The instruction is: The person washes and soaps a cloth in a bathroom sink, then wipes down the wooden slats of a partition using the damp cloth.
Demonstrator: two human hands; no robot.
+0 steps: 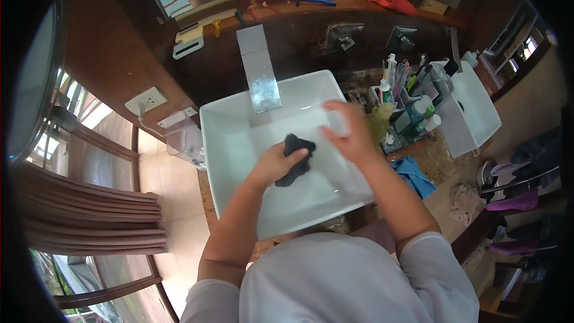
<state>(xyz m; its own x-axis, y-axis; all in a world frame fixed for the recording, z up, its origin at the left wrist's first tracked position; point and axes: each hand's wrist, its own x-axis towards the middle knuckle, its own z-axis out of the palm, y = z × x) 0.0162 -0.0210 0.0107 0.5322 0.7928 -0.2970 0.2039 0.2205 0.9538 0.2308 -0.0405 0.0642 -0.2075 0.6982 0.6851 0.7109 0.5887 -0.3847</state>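
Observation:
Inside the white sink, my left hand grips a crumpled dark cloth, with the thumb pressed over its top. The cloth's exact kind does not show. My right hand is at the sink's right side, apart from the cloth. Its thumb and fingers are spread, a little blurred, with nothing between them. A wide metal faucet spout reaches over the back of the sink, above and left of the cloth. No water stream can be made out.
Bottles, including a green-capped bottle, and brushes crowd the counter right of the sink. A blue cloth hangs at the counter edge. A second white basin stands farther right. An orange cloth lies on the back ledge; a wall socket is left.

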